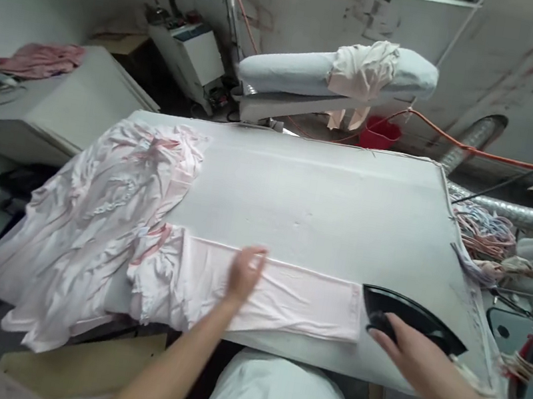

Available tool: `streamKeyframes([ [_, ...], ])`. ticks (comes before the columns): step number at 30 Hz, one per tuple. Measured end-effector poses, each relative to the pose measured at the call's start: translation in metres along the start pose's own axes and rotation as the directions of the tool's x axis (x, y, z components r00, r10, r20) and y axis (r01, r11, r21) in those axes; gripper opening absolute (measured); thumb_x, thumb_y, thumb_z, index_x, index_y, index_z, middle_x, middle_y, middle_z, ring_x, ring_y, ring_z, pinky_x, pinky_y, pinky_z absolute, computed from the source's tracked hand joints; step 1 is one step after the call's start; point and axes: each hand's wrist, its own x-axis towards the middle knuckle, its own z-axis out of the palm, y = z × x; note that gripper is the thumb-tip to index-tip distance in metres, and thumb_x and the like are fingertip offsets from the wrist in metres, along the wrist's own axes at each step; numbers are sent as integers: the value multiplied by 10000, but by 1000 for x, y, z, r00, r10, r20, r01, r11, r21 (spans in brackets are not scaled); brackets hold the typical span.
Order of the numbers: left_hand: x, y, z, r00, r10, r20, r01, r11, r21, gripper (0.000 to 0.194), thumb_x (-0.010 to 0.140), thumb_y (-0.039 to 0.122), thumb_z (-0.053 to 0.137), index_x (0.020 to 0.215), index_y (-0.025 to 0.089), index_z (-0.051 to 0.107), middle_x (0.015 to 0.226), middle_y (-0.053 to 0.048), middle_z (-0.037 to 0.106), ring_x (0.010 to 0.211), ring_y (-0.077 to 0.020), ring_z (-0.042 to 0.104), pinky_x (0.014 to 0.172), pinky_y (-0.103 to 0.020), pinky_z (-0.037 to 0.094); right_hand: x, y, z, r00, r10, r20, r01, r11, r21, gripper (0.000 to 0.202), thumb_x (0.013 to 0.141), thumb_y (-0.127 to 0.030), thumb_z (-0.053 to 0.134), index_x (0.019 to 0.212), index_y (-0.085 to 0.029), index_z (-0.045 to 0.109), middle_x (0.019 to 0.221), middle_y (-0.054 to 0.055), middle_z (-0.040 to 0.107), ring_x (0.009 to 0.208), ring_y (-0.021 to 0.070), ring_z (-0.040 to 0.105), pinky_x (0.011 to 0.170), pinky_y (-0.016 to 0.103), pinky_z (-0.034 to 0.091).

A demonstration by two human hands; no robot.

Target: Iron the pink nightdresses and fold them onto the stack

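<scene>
A pale pink garment piece (pixel 306 300), long and narrow like a sleeve or trouser leg, lies flat along the near edge of the ironing table (pixel 307 199), with light creases in it. Over its upper edge is my left hand (pixel 245 274), slightly blurred, its fingers loosely curved and apart; whether it touches the cloth is unclear. My right hand (pixel 398 342) is closed around the handle of a dark iron (pixel 433 324), which rests on the table just beyond the piece's right end. At its left end the cloth bunches up with a pink-red trim (pixel 152 245).
A heap of similar pale pink garments (pixel 109 201) covers the table's left side and hangs over its edge. Behind stands a padded sleeve board (pixel 291 72) with a crumpled cloth (pixel 362 70) on it. A red bucket (pixel 379 134) and an orange hose (pixel 496 155) are at the back.
</scene>
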Motion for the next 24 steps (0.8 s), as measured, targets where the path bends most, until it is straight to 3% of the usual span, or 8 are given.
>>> streamKeyframes([
  [2,1,-61,-58,939,-272,-211,321,913,253,301,854,321,620,1109,168,665,1223,-166,687,1217,-299,604,1027,-437,463,-3,-75,8,993,-88,83,87,996,7,435,937,-580,466,1099,-232,670,1053,126,753,949,306,713,734,339,485],
  [4,5,-99,-93,867,-455,-203,497,770,400,352,824,334,651,1133,168,652,1200,-161,692,1171,-326,618,948,-418,479,8,-155,21,977,-160,141,156,987,39,342,935,-535,509,1012,-234,654,958,92,752,903,278,710,693,308,449],
  [7,15,-115,-110,809,-587,5,514,713,477,197,897,346,547,967,215,677,967,-83,743,907,-268,681,719,-318,445,43,-244,41,960,-232,155,220,971,88,296,906,-487,567,1007,-221,650,970,94,749,900,260,704,682,291,440],
  [9,20,-117,-113,808,-585,73,496,742,451,201,909,345,516,882,222,674,903,-60,741,825,-236,673,639,-284,379,72,-260,47,972,-212,103,200,973,120,319,906,-482,556,1035,-208,655,988,117,749,887,264,704,685,300,453],
  [12,21,-123,-117,832,-544,106,486,808,335,208,904,358,522,885,224,680,866,-42,733,801,-207,659,616,-256,350,103,-214,40,998,13,-56,3,962,274,334,893,-488,559,957,-182,676,878,131,742,771,256,697,644,309,466],
  [16,15,-136,-119,838,-539,85,509,829,232,209,902,361,513,901,222,670,838,-31,721,776,-193,641,635,-243,363,86,-104,38,911,403,-87,-313,815,488,467,907,-576,471,764,-173,657,517,64,590,463,215,581,471,310,432],
  [21,10,-143,-110,831,-556,1,544,812,211,176,883,354,528,930,224,637,836,-35,705,747,-203,613,618,-257,344,17,-25,69,895,416,-162,-300,830,470,469,811,-700,526,703,-261,654,475,34,559,502,265,626,477,353,491],
  [24,13,-148,-109,832,-555,-12,550,820,159,172,866,358,534,922,226,629,808,-23,679,722,-198,590,615,-265,355,7,14,51,858,437,-269,-321,866,383,495,773,-731,521,665,-261,636,513,62,595,571,309,664,553,409,541],
])
